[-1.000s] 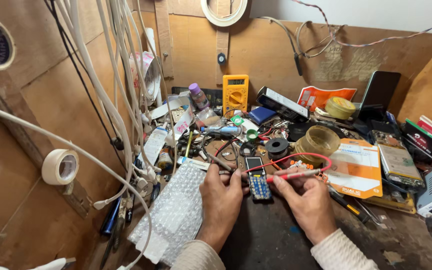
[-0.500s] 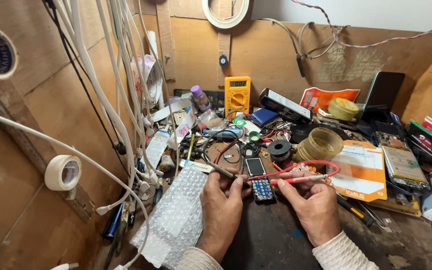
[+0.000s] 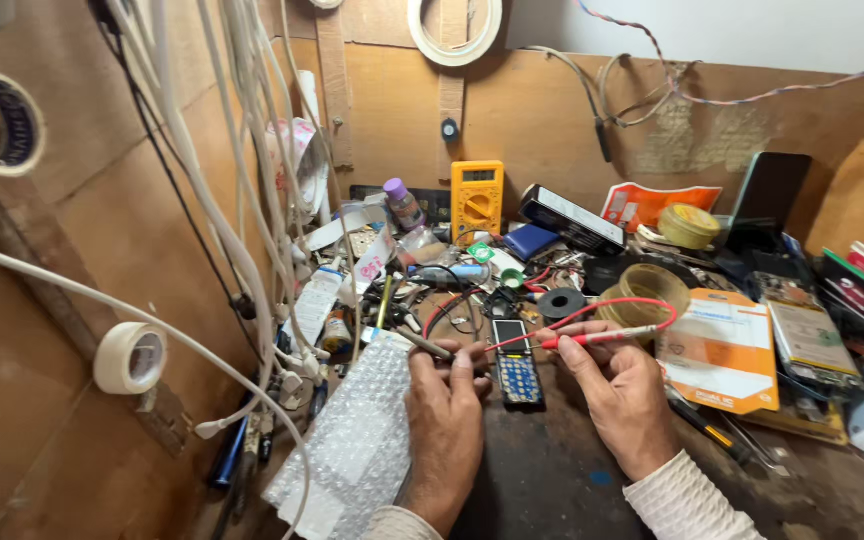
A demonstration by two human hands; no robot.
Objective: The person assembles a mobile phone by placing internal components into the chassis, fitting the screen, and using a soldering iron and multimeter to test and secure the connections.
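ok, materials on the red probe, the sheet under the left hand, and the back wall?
Red probe: looks like glossy moulded plastic, with a flexible red lead. Sheet: clear bubble wrap, rows of shiny air pockets. Back wall: bare plywood or similar board, matt brown, stained; exact type unclear.

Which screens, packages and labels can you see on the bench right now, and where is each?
Keypad phone: between the hands, dark screen, blue keys.
Yellow multimeter: upright against back wall, small grey display.
Orange-and-white package: flat, right of the right hand.
Orange pouch: leaning at back right.
Dark tablet: propped far right, blank screen.
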